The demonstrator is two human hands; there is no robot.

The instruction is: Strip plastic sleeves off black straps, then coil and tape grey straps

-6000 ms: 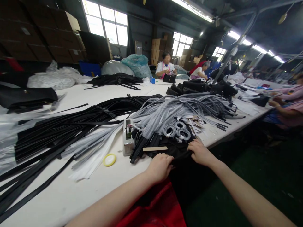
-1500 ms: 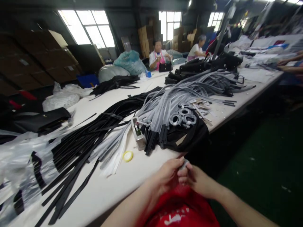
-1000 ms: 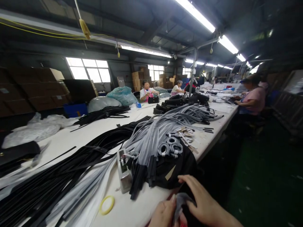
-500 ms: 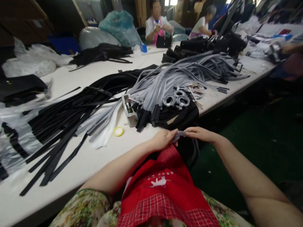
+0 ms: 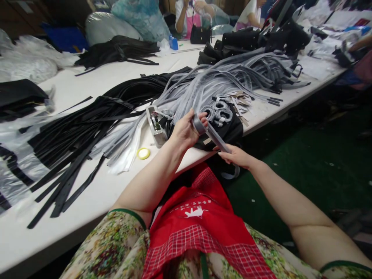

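Observation:
A grey, plastic-wrapped strap is looped around the fingers of my left hand, held over the table's front edge. Lower and to the right, my right hand pinches the same strap, and its loose tail hangs below that hand. Just beyond my left hand lie several coiled grey straps with white bands, on dark material. A large heap of long grey wrapped straps stretches behind them. Left of my left hand stands a small grey box with an open top.
Long black straps spread over the left of the white table. A yellow-rimmed roll lies near the front edge. Paper scraps sit right of the coils. Black bags are piled further back, and two people work across the table.
Both hands have risen from near my lap, the left one further, up over the table edge. The strap, bunched between them before, now loops round my left hand and stretches to my right.

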